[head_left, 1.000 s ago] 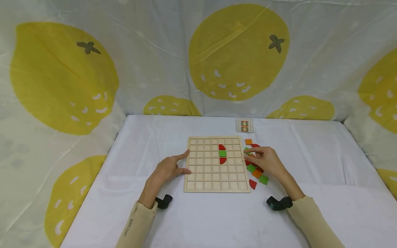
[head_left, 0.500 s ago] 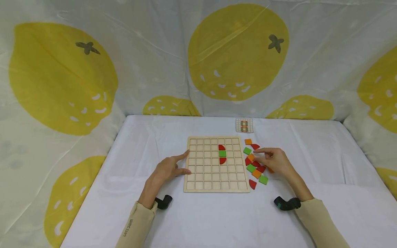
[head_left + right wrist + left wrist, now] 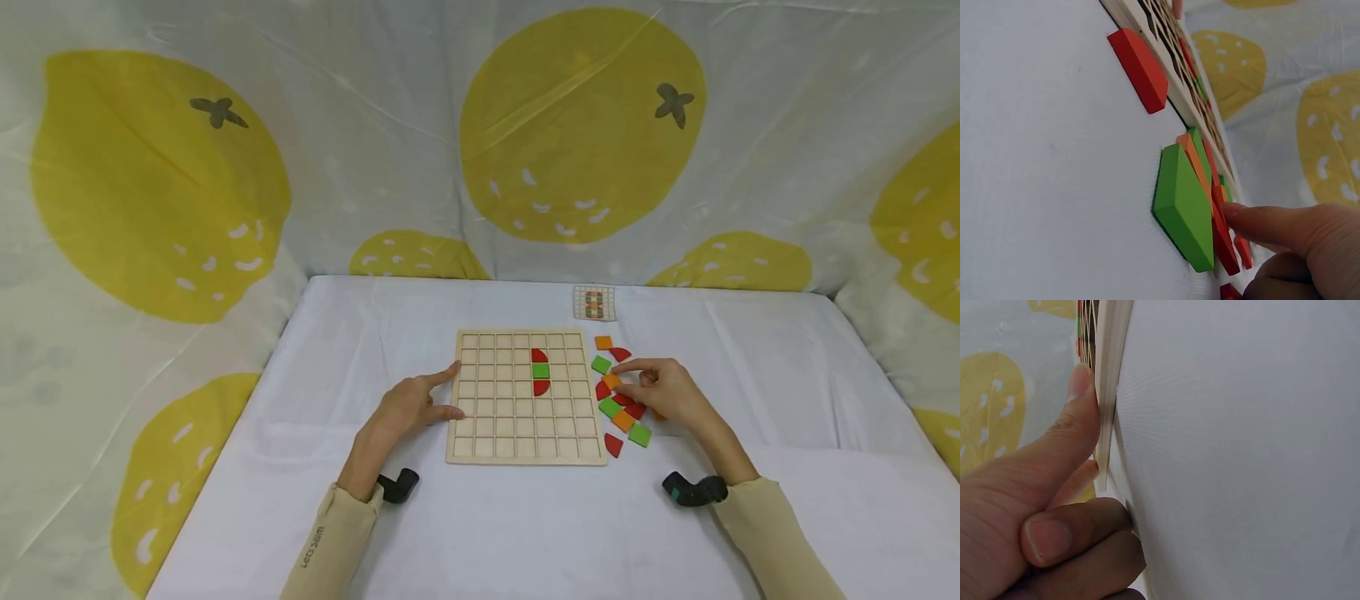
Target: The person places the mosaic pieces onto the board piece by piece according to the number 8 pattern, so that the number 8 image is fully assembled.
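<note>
A wooden grid board (image 3: 495,457) lies flat on the table, with two red quarter-circle tiles (image 3: 542,388) and a green square tile (image 3: 541,371) between them in one column. My left hand (image 3: 405,408) rests at its left edge, thumb and index finger spread apart and touching the rim. In the left wrist view the thumb (image 3: 1075,412) lies against the board's edge and the other fingers are curled. Over the loose tiles right of the board, my right hand (image 3: 667,392) pinches an orange square tile (image 3: 611,382) between thumb and index finger.
Loose tiles surround the right hand: a green square (image 3: 640,435), a red quarter circle (image 3: 613,446), another orange square (image 3: 603,342) and several more. A small printed pattern card (image 3: 594,303) lies behind the board. A lemon-print cloth (image 3: 375,150) hangs at the back.
My right hand has drawn back rightward from the green tile by the board's edge to the orange square tile. The left hand stays at the board's edge.
</note>
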Tool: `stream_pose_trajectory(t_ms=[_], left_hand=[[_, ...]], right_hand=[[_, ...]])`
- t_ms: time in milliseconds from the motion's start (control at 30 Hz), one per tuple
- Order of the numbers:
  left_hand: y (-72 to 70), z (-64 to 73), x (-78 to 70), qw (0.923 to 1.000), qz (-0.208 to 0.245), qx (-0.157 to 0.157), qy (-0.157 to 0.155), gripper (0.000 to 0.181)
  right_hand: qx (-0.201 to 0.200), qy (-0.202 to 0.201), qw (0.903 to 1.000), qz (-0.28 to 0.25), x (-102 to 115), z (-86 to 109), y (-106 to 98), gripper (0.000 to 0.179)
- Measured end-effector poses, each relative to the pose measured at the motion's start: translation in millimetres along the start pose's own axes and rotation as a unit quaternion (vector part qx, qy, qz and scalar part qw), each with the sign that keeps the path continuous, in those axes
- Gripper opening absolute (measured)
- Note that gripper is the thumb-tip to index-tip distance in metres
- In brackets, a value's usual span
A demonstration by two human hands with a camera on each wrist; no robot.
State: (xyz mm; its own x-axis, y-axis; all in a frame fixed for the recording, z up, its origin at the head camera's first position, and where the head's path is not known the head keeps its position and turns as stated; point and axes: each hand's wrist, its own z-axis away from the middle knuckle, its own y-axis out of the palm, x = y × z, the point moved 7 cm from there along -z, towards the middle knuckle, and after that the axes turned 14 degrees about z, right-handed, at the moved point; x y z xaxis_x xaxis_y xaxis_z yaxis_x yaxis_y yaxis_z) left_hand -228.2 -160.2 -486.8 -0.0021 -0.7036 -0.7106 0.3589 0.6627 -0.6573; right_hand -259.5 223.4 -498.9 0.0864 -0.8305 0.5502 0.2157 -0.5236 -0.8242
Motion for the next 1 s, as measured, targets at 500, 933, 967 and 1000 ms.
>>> stream_pose_trajectory(t_ms=[500, 933, 967, 1000], left_hand=[[-0.7, -0.2, 0.6, 1.0, -0.002, 0.001, 0.004, 0.09], [-0.6, -0.5, -0.3, 1.0, -0.001, 0.0, 0.002, 0.089], [-0.6, -0.6, -0.3, 1.0, -0.002, -0.001, 0.001, 0.09], [-0.6, -0.5, -0.3, 1.0, -0.001, -0.001, 0.001, 0.09]], right_hand=[[-0.018, 0.072, 0.9971, 0.018, -13.4, 3.4, -14.9, 0.04], [-0.032, 0.033, 0.9989, -0.005, -14.2, -2.5, -5.1, 0.038], [-0.034, 0.035, 0.9988, -0.004, -14.2, -2.6, -4.9, 0.038], [-0.034, 0.036, 0.9988, -0.002, -14.2, -2.8, -4.9, 0.038]])
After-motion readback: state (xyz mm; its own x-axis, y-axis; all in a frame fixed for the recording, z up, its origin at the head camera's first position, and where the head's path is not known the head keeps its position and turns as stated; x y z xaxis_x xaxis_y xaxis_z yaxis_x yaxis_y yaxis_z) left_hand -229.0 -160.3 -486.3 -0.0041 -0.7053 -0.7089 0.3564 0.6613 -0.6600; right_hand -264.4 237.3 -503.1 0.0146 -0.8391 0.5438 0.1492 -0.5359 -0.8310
